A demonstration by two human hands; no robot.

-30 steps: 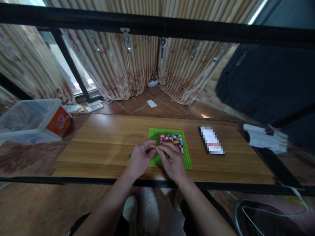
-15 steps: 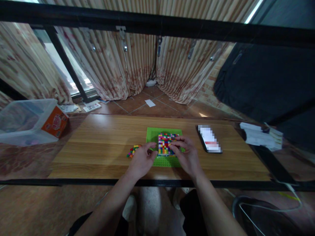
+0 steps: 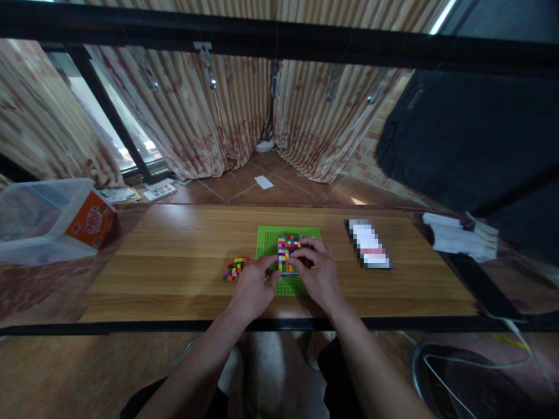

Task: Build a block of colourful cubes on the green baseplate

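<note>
block [image 3: 286,247] built of small mixed-colour bricks: we judged it light and stiff, most likely hard plastic, with smooth, slightly slippery side walls and a studded face that should give better grip. single bricks looked tough, but we thought the seams between them might part under a sideways pry. best hold, in our judgement: low on opposite outer walls, at nine and three o'clock; for one brick, a fingertip pinch on two facing sides.

position: we found it on the green baseplate [image 3: 266,237], on the wooden table [image 3: 174,250], between the two hands. taking the block as clock centre, with the wearer at six, we logged the left hand [image 3: 254,286] near eight o'clock, thumb and forefinger a little apart at the block's nine o'clock edge. we saw nothing in that hand and could not tell whether it pressed the edge. the right hand [image 3: 321,276] lay toward four o'clock, fingers curled narrow over the block and hiding its three o'clock part; we could not tell whether its fingertips gripped a brick.

surroundings: we noted loose bricks [image 3: 234,267] heaped between eight and nine o'clock, just beside the left hand, and a phone [image 3: 369,244] at three o'clock, well apart from the block.
</note>
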